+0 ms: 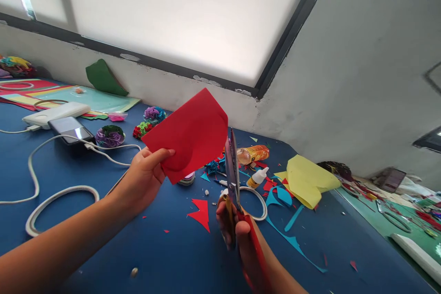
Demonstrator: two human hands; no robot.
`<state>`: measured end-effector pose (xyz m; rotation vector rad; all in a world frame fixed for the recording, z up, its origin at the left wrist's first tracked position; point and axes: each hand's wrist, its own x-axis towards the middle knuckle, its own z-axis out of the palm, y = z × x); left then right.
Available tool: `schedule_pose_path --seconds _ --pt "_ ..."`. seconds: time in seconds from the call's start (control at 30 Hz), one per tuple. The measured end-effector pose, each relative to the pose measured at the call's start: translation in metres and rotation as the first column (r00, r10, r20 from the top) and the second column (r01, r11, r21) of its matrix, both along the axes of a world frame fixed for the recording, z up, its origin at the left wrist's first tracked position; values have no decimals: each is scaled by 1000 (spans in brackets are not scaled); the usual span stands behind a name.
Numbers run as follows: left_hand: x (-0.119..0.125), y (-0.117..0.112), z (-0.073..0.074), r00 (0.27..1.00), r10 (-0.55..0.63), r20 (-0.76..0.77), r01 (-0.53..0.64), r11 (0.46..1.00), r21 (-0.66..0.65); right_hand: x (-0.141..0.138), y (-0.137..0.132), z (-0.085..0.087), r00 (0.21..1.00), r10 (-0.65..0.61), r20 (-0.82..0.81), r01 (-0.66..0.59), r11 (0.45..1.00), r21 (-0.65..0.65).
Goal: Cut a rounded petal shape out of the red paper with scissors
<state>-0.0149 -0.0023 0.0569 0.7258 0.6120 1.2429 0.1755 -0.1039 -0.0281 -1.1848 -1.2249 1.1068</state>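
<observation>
My left hand (144, 177) pinches the lower left corner of a folded red paper sheet (189, 135), holding it up above the blue table (103, 239). Gripped by the handles in my right hand (237, 234) is a pair of scissors (232, 170). Its blades point upward and sit against the right edge of the red paper. Red paper offcuts (201, 213) lie on the table just below the sheet.
Yellow paper (306, 179), teal strips (292, 234), a glue bottle (257, 177) and an orange bottle (253, 154) lie to the right. Paper flowers (110, 136), a phone (70, 129), a power bank (55, 113) and white cables (58, 195) sit to the left. A wall and window stand behind.
</observation>
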Motion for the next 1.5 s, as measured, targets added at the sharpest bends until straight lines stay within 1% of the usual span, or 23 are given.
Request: schedule_pose_path --seconds 0.1,0.2,0.33,0.5,0.6,0.7,0.77,0.83,0.97,1.03,1.13,1.27,1.3,1.37,1.43,1.47,1.5 --pt "0 -2 -2 997 -37 -65 39 999 29 -2 0 3 999 -20 -36 20 1000 13" --pt "-1 -3 -2 995 -3 -103 11 997 80 -3 2 9 995 -57 -85 59 998 32" --pt "-2 -2 -2 995 23 -100 -11 993 116 0 5 18 984 -107 -140 120 989 87" --pt "-2 -1 -7 988 -40 -151 68 980 187 5 6 24 973 -160 -168 184 973 137" --pt "-4 -2 -10 972 -45 -229 95 973 212 8 7 24 966 -193 -169 217 967 133" --pt "-3 -3 -12 920 -105 -378 183 967 175 12 6 25 963 -230 -143 247 962 113" --pt "-2 -5 -11 887 -141 -439 221 965 138 13 5 26 957 -259 -129 272 957 99" --pt "0 -7 -10 889 -154 -431 223 968 113 12 4 28 955 -265 -131 277 958 79" --pt "4 -11 -10 928 -174 -329 206 977 64 9 5 27 949 -252 -186 263 964 35" --pt "6 -13 -11 935 -201 -292 227 972 57 9 7 24 936 -273 -223 286 958 28" --pt "12 -18 -17 925 -282 -253 301 953 40 13 10 21 912 -320 -257 340 940 36" --pt "17 -24 -25 883 -389 -261 387 920 -62 17 11 20 887 -376 -268 400 915 40" --pt "18 -26 -26 858 -431 -280 430 900 -69 17 11 20 882 -386 -272 411 911 40" --pt "18 -28 -27 781 -529 -331 542 838 -60 16 10 20 873 -401 -279 430 902 49" --pt "18 -30 -27 708 -586 -394 623 781 -42 15 9 19 869 -408 -280 440 896 61" --pt "18 -30 -28 688 -586 -427 636 771 -32 14 8 19 868 -410 -280 444 894 66" --pt "18 -31 -28 685 -567 -457 632 775 -16 13 8 19 867 -412 -281 446 892 69"
